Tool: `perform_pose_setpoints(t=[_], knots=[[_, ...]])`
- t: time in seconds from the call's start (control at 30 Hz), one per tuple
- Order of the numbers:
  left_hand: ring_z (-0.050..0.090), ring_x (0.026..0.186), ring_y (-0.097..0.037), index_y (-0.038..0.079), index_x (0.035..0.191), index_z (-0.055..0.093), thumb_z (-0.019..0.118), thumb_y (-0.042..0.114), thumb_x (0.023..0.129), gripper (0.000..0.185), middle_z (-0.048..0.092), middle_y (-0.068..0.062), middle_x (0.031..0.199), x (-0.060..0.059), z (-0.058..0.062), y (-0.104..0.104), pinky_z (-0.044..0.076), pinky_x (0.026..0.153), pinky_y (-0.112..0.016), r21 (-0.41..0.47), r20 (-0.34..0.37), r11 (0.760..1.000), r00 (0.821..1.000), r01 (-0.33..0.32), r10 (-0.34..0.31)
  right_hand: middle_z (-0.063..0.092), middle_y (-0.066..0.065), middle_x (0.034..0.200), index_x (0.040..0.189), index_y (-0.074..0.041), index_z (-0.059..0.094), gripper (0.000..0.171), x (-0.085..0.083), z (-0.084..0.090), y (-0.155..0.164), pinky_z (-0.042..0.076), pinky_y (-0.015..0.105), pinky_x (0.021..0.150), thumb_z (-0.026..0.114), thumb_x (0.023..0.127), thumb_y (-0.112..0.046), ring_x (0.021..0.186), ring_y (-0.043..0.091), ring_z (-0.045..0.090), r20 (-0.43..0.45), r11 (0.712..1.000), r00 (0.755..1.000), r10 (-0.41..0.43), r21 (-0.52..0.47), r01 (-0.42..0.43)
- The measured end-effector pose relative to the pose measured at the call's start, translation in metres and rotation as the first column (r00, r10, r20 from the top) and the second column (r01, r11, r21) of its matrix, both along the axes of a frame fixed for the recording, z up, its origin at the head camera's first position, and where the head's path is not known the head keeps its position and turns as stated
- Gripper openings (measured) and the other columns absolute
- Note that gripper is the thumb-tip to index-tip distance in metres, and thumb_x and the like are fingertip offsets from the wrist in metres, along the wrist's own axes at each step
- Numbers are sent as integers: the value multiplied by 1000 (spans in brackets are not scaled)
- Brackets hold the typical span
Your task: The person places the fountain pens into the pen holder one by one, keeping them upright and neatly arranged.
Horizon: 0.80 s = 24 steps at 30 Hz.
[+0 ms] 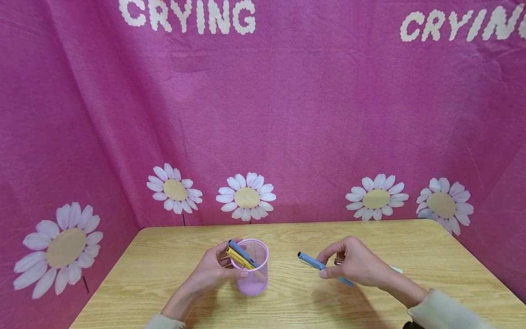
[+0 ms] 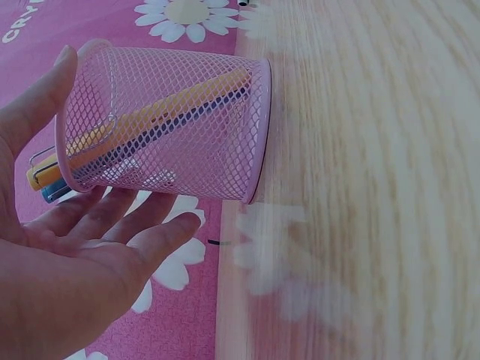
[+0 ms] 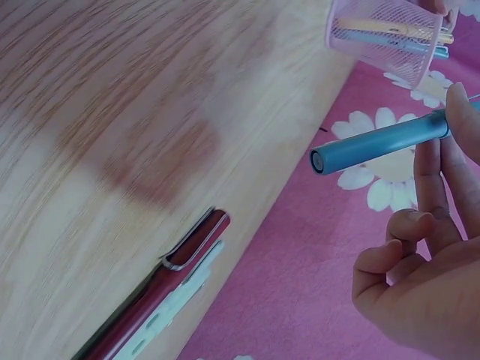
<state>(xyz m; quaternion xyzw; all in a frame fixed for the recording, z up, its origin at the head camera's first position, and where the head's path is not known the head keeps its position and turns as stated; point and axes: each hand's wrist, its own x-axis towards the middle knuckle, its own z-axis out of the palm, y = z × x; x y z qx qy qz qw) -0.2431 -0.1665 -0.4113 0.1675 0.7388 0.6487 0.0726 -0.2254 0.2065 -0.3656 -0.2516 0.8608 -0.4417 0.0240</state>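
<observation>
Loosely, left hand point(image 1: 213, 269) cupping pink mesh cup point(image 1: 251, 269) (2 pens inside); right hand point(image 1: 355, 265) pinching blue pen point(image 1: 312, 262).

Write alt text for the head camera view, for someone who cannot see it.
A person's right hand pinches a blue pen above a wooden table, while the left hand steadies a pink mesh pen cup holding a blue and a yellow pen. Pink daisy-print fabric hangs behind.
</observation>
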Motion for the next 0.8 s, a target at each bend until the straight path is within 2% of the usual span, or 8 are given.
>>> perform_pose_setpoints(t=[0.1, 0.23, 0.4, 0.53, 0.67, 0.8], knots=[[65, 121, -31, -4, 155, 45, 89, 1, 81, 86, 62, -23, 140, 0, 0, 0, 54, 103, -37, 1, 2, 1000, 1000, -1, 1, 45, -8, 61, 98, -16, 84, 19, 0, 3, -5, 28, 23, 50, 93, 81, -21, 54, 5, 31, -12, 1000, 1000, -9, -2, 9], [66, 120, -30, -3, 154, 46, 89, 2, 81, 85, 62, -23, 140, 0, 0, 0, 56, 100, -35, 1, 11, 1000, 1000, -7, 7, 60, -7, 71, 97, -17, 84, 19, -1, 6, -13, 27, 24, 53, 93, 81, -20, 58, 7, 32, -22, 1000, 1000, -20, -10, 20], [65, 121, -31, -3, 154, 47, 90, 3, 80, 86, 62, -22, 140, -1, 0, 0, 55, 102, -35, 3, 20, 1000, 1000, -15, 15, 67, -4, 82, 96, -17, 84, 18, -2, 11, -24, 27, 25, 55, 93, 81, -19, 62, 9, 32, -21, 999, 999, -27, -32, 26], [64, 123, -32, -5, 154, 45, 90, 3, 80, 87, 62, -22, 141, -1, -1, 0, 52, 106, -37, -2, 9, 1000, 1000, -12, 12, 66, -4, 81, 96, -17, 84, 17, -3, 15, -33, 25, 25, 55, 93, 81, -19, 62, 10, 32, -21, 999, 999, -26, -44, 25], [64, 123, -32, -4, 154, 46, 90, 3, 80, 87, 62, -21, 141, -1, -1, 0, 51, 107, -38, -8, 7, 1000, 1000, -10, 10, 60, -5, 73, 95, -17, 85, 17, -4, 17, -42, 25, 25, 53, 93, 80, -20, 61, 9, 32, -24, 998, 999, -34, -53, 32], [64, 123, -32, -3, 154, 47, 90, 3, 80, 86, 62, -22, 142, -1, 0, 0, 53, 105, -38, -5, 11, 1000, 1000, -8, 8, 66, -5, 76, 95, -18, 85, 18, -6, 19, -51, 26, 25, 53, 93, 79, -20, 61, 9, 33, -36, 998, 999, -34, -61, 32]])
